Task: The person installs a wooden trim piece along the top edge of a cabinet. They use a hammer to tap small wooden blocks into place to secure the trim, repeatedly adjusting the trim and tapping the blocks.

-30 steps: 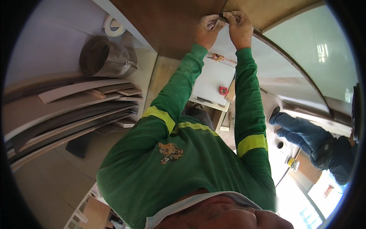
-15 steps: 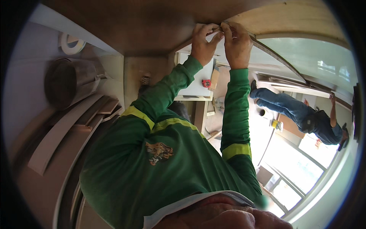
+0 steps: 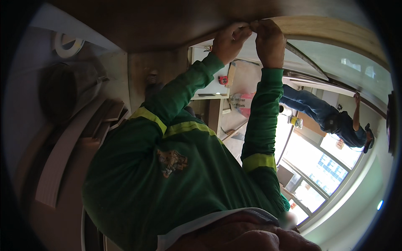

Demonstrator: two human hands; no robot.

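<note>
Both my arms, in green sleeves with yellow bands, reach up to the lower edge of a dark brown panel (image 3: 167, 25). My left hand (image 3: 229, 44) is closed, with thumb and fingers pinched together close under that edge. Right beside it, my right hand (image 3: 270, 44) is closed too, its fingertips meeting those of the left. What the fingertips grip is small and in shadow; I cannot make it out. A thin dark strip or edge (image 3: 307, 62) runs off to the right from behind my right hand. A pale wooden board (image 3: 331, 27) lies beyond it.
A red tape measure (image 3: 222, 80) rests on a white surface (image 3: 205, 90) below my hands. Long boards (image 3: 63, 163), a dark cylinder (image 3: 58, 90) and a tape roll (image 3: 67, 46) are at left. Another person (image 3: 331, 119) stands at right, near large windows.
My right hand has shifted slightly up and right, and its fingers have curled in more. My left hand has moved slightly right. The view has tilted and darkened.
</note>
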